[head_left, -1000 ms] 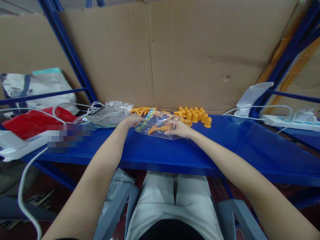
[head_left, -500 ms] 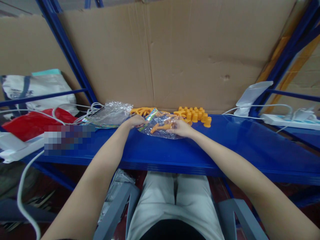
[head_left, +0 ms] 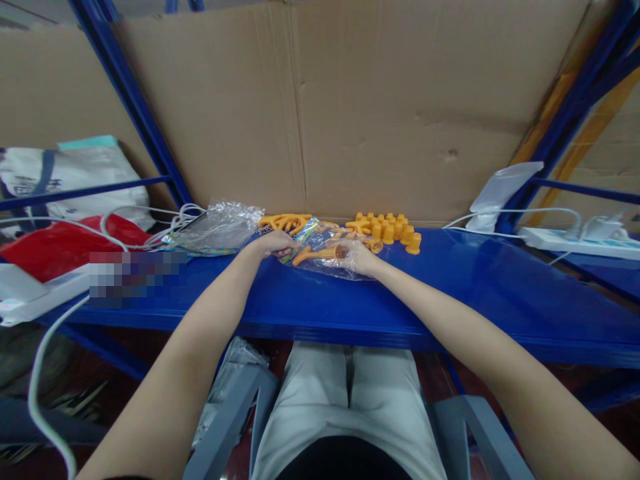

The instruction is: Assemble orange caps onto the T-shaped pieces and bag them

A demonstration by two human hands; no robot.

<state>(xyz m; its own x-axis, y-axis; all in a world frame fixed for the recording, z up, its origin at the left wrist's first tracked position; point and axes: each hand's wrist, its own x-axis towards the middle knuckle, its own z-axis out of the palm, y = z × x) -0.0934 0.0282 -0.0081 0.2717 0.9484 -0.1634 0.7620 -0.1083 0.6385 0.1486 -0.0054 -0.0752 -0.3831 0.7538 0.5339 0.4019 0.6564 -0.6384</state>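
On the blue shelf (head_left: 450,287) lies a clear plastic bag (head_left: 327,257) with a colourful header strip and orange plastic parts inside. My left hand (head_left: 277,243) pinches the bag's left end at the header. My right hand (head_left: 359,259) is pushed into the bag from the right, closed on an orange stick-shaped part (head_left: 320,253). Behind the bag lie orange forked pieces (head_left: 285,221) and a cluster of several small orange pegs (head_left: 390,231).
A pile of empty clear bags (head_left: 220,228) lies left of my hands, with white cables (head_left: 150,223), a red bag (head_left: 65,243) and a white bag (head_left: 75,173) further left. A white power strip (head_left: 575,241) sits at right. Cardboard (head_left: 350,107) backs the shelf.
My right hand has slid further into the bag with the orange part, and the bag has dropped lower and flatter on the shelf. My left hand stays at the header.
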